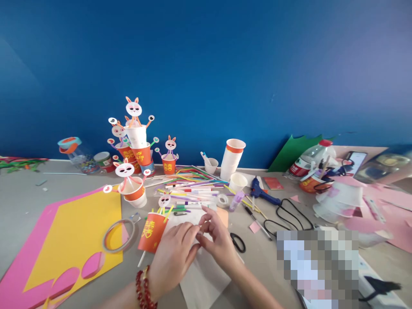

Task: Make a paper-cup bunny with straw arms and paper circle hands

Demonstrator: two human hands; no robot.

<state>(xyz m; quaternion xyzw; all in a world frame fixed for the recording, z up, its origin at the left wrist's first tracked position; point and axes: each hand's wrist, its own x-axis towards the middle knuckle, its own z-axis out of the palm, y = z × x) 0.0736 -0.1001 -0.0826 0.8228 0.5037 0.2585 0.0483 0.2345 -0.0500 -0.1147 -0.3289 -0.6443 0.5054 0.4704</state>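
Note:
My left hand point(175, 253), with a red bead bracelet point(143, 288) at the wrist, meets my right hand point(218, 240) above a white paper sheet point(202, 279). The fingertips of both are pressed together; whatever is between them is hidden. Close beside my left hand, a red paper cup point(151, 231) with yellow characters leans over, yellow-green straws and a small rabbit face point(164, 199) at its top. A white straw point(141, 258) shows below it. Black scissor handles point(238, 243) lie just right of my right hand.
Pink and yellow card point(86, 227) with a tape roll point(118, 236) lies left. Rabbit-topped cups point(137, 136) stand stacked behind. Markers point(193, 191) and straws spread across the middle. A blue glue gun point(262, 192) with looping black cord and a tall cup stack point(232, 159) stand to the right.

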